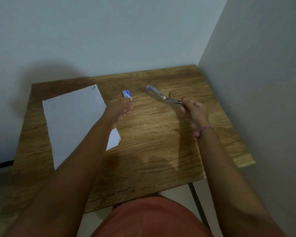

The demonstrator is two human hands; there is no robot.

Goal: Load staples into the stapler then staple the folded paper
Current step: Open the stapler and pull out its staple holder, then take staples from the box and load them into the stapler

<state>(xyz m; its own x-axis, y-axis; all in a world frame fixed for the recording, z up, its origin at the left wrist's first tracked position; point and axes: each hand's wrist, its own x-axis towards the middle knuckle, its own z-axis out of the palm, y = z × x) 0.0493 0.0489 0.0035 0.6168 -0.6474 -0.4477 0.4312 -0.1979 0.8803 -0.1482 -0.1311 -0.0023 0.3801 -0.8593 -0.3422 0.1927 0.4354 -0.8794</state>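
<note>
One flat white paper sheet (72, 124) at left on grainy wood table (152, 151) – forearm hides its near corner, left hand (120, 111) blurred, fingers loosely open just short of small staple box (127, 94), right hand (196, 111) gripping metal stapler (162, 96) swung open above table – far end blurred.

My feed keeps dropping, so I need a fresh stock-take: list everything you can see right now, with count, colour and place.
Wood-grain brown table: one, brown, set into the corner of the walls.
White paper sheet: one, white, flat on the table's left part, partly under the left forearm.
Small blue-and-white staple box: one, blue and white, on the table just beyond the left hand's fingertips.
Silver metal stapler with a blue tip: one, silver and blue, swung open, held above the table's right part.
Pink wristband: one, pink, on the right wrist.
Left hand: one, fingers extended toward the staple box, blurred.
Right hand: one, grips the stapler's near end.
</note>
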